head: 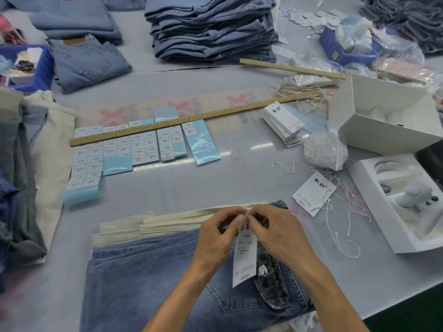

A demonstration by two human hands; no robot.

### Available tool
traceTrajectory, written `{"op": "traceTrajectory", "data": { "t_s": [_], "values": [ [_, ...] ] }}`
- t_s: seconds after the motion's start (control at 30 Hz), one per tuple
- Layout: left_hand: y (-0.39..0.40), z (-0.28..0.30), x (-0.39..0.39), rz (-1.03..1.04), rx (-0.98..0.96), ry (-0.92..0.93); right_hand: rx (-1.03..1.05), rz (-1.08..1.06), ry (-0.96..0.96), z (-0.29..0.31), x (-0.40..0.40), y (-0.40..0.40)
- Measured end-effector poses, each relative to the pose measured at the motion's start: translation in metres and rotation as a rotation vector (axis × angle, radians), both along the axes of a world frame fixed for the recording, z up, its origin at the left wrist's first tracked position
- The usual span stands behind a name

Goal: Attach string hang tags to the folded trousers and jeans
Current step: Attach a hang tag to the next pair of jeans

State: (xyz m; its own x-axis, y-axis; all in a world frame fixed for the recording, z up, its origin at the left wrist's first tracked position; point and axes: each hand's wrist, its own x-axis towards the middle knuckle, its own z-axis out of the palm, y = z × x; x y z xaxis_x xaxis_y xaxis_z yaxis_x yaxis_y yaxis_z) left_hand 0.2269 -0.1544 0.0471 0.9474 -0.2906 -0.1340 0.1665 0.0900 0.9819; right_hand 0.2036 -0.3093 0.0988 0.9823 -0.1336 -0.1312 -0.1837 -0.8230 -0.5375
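Observation:
Folded blue jeans (148,279) lie at the near edge of the table, on top of folded cream trousers (172,220). A white hang tag (244,257) with black print hangs over the jeans' waistband. My left hand (215,233) and my right hand (280,232) meet at the tag's top, and their fingertips pinch its thin white string (246,214). A grey patterned label (272,281) lies under the tag. A second hang tag (312,192) and loose white strings (345,219) lie to the right.
Sticker sheets on blue backing (134,149) lie under a long wooden ruler (191,118). A stack of tags (284,123) and a bag of strings (324,149) sit right of centre, next to white boxes (383,121). Stacked jeans (211,27) fill the back, clothes (26,168) the left.

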Motion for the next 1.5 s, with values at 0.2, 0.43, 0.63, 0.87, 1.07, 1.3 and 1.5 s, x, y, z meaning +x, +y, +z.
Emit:
{"op": "traceTrajectory", "data": {
  "t_s": [0.2, 0.43, 0.63, 0.87, 1.07, 1.3, 1.5],
  "values": [
    [0.004, -0.002, 0.004, -0.022, 0.047, 0.008, 0.064, -0.01, 0.01, 0.001, 0.0, 0.0],
    [0.021, 0.027, 0.022, -0.103, 0.699, -0.309, 0.194, -0.14, -0.092, -0.003, -0.005, -0.004],
    [0.06, 0.114, 0.055, 0.222, 1.086, -0.915, 0.439, -0.334, -0.426, 0.023, -0.012, -0.015],
    [0.001, 0.141, 0.035, -0.087, 0.99, -1.084, 0.436, -0.012, -0.489, 0.066, -0.004, -0.003],
    [-0.031, 0.108, 0.032, -0.137, 0.729, -0.953, 0.442, -0.073, -0.469, 0.061, -0.017, -0.03],
    [-0.075, -0.001, 0.012, -0.363, 0.491, -0.252, -0.094, 0.046, 0.275, 0.017, -0.059, -0.083],
    [-0.073, -0.037, -0.003, -0.174, 0.503, -0.307, -0.244, -0.281, 0.438, 0.005, -0.11, -0.136]
  ]
}}
